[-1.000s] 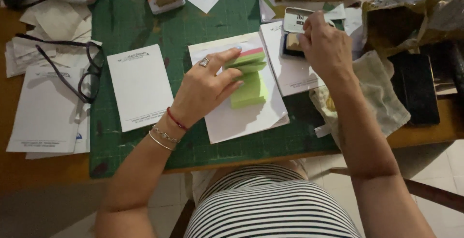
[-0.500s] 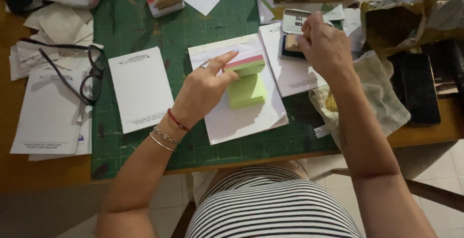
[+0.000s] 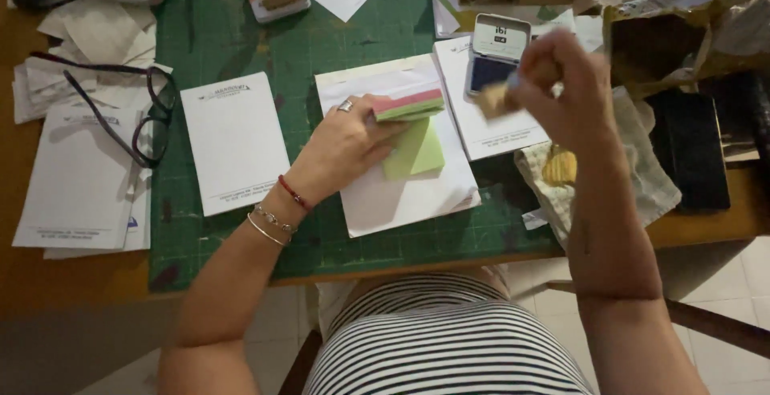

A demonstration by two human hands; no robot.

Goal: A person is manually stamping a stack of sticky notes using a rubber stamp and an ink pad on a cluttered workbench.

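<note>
Pinching a small wooden stamp (image 3: 496,100) in closed fingers, the right hand (image 3: 561,94) hovers beside the open ink pad (image 3: 491,66); the left hand (image 3: 345,148) presses flat on the sticky notes (image 3: 411,126) mid-tabletop, top green sheet unstamped.

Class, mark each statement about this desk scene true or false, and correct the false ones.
1. The left hand rests on a stack of coloured sticky notes. True.
2. The ink pad case is closed. False: its lid stands open.
3. The right hand holds a small stamp. True.
4. The eyeglasses lie to the right of the ink pad. False: they lie at the left, on papers.
5. The cutting mat is green. True.
</note>
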